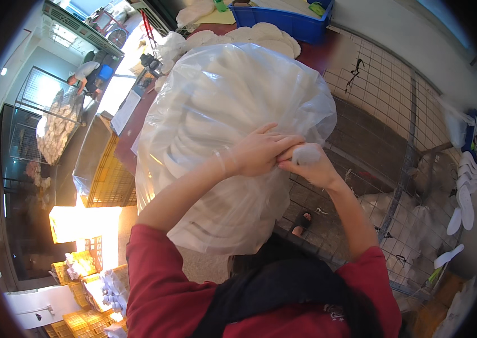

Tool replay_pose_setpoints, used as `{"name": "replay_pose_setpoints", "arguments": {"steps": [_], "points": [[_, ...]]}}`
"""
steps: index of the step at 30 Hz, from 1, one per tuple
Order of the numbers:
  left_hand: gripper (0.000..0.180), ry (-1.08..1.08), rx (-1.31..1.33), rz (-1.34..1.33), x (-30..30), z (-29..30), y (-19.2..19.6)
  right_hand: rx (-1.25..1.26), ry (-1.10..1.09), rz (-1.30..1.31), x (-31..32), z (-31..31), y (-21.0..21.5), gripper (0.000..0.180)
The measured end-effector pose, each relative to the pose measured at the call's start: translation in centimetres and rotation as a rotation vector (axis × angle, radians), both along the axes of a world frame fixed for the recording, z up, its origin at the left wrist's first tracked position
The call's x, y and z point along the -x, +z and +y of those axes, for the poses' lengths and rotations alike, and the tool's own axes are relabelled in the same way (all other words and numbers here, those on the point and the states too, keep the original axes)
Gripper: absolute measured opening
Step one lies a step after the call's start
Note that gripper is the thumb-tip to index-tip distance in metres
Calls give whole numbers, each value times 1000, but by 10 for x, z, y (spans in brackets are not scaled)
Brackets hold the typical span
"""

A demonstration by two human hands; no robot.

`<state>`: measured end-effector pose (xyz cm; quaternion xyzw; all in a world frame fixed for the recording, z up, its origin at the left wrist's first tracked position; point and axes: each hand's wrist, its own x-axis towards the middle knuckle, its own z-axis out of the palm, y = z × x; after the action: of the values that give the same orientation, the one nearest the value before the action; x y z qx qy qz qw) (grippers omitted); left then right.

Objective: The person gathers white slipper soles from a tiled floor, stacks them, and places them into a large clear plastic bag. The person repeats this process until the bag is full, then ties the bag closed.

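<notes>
Far to my left a wire cage (58,127) holds a heap of white pieces, and a person (83,76) bends over beside it. Yellow crates (89,321) sit low at my left with white pieces stacked on them. In front of me I hold up a big clear plastic bag (221,112) stuffed with long white soles, pressed against my chest. My left hand (258,152) lies curled on the bag's gathered neck, fingers closed over the plastic. My right hand (311,163) meets it, pinching the twisted bag end tight. Beyond the bag stands a dark red table (317,53) with more white soles and a blue bin (289,22). To my right a wire mesh panel (396,112) fences the floor, with loose white soles (464,197) near its edge.
</notes>
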<state>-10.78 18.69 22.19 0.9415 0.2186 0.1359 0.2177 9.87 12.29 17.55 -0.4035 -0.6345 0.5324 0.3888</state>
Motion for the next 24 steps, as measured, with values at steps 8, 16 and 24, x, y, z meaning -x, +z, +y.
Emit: {"name": "replay_pose_setpoints", "arguments": {"steps": [8,16,24], "points": [[24,113,23,517,-38,28,-29,-507,-452,-585,12,16,-21,17],[29,290,-38,363,-41,20,-20,-427,-550,-444,5,38,-37,25],[15,297,-272,683,-78,23,-45,-284,-440,-419,10,-31,12,21]]}}
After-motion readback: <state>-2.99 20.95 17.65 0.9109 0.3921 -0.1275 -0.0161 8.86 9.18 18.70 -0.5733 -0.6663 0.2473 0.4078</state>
